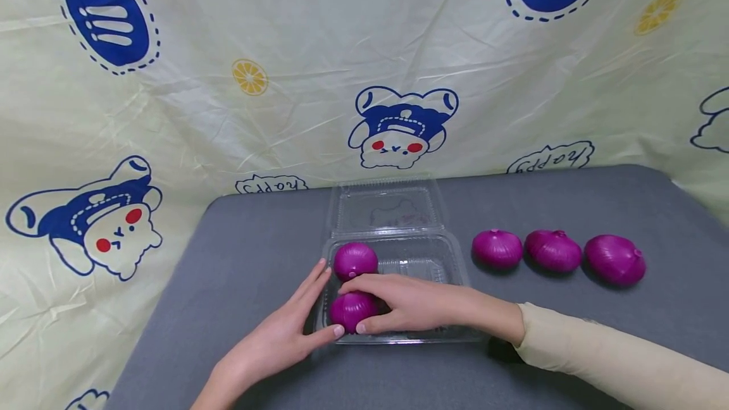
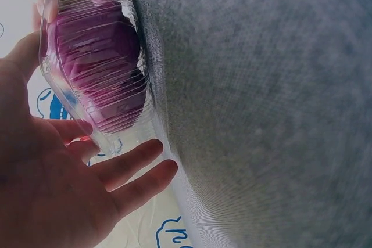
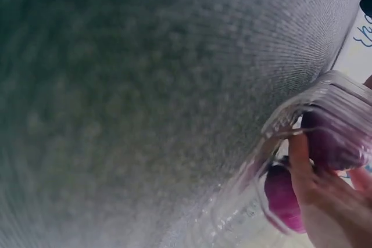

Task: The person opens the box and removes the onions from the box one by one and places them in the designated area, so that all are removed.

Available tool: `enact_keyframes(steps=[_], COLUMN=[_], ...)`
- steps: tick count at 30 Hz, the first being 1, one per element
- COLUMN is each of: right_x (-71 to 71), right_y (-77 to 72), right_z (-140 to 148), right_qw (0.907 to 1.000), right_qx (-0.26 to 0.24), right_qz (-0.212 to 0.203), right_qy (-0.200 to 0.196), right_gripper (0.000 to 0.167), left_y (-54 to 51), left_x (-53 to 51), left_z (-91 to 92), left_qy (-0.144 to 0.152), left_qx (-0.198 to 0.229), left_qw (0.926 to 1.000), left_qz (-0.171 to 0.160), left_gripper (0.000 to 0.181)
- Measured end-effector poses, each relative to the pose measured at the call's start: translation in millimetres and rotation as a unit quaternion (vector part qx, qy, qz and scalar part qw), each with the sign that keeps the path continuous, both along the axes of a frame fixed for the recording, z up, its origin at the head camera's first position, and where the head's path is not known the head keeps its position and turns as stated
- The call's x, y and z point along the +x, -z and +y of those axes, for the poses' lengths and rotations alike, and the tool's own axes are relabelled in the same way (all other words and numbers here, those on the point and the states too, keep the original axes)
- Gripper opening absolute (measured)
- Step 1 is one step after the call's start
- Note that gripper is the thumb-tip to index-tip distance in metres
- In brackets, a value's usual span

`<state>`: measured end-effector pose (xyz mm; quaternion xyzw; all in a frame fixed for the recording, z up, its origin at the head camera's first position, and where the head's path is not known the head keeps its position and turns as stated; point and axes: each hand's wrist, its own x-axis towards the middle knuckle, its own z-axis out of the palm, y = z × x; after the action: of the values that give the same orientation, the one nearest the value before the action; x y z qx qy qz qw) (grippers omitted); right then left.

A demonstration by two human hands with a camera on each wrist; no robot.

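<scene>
A clear plastic clamshell container lies with its lid folded back. Two purple onions sit along its left side, a far onion and a near onion. The right hand reaches over the container's front part and grips the near onion between thumb and fingers; the right wrist view shows this hand through the plastic, around an onion. Against the container's left edge rests the left hand, its fingers extended. In the left wrist view that hand has spread fingers beside the ribbed wall.
Three more purple onions stand in a row right of the container: a left one, a middle one and a right one. A grey cloth covers the table. Behind it hangs a printed cream curtain.
</scene>
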<state>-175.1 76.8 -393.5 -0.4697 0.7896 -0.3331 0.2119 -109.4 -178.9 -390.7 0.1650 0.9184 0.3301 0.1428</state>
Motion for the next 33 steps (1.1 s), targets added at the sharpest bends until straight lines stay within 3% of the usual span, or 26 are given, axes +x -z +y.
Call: enact_keyframes(steps=[13, 21, 28, 33], right_x=[7.8, 12.8, 20.0, 22.0], right_y=[-9.0, -18.4, -25.7, -30.5], right_z=[10.8, 21.9, 31.0, 38.7], right_qw=[0.9984, 0.9969, 0.9943, 0.9936], right_qx=[-0.006, -0.013, 0.020, 0.019], right_qz=[-0.021, 0.003, 0.045, 0.048], right_qy=[0.053, 0.077, 0.095, 0.100], right_gripper=[0.046, 0.057, 0.080, 0.080], left_y=[-0.8, -0.2, -0.5, -0.3], left_x=[-0.3, 1.1, 0.7, 0.4], left_z=[0.7, 0.3, 2.1, 2.6], left_qy=[-0.008, -0.008, -0.009, -0.010], left_qx=[-0.007, -0.006, -0.013, -0.012], left_qw=[0.9998, 0.9999, 0.9998, 0.9999], left_qz=[-0.015, -0.010, -0.012, -0.005], left_gripper=[0.091, 0.091, 0.092, 0.091])
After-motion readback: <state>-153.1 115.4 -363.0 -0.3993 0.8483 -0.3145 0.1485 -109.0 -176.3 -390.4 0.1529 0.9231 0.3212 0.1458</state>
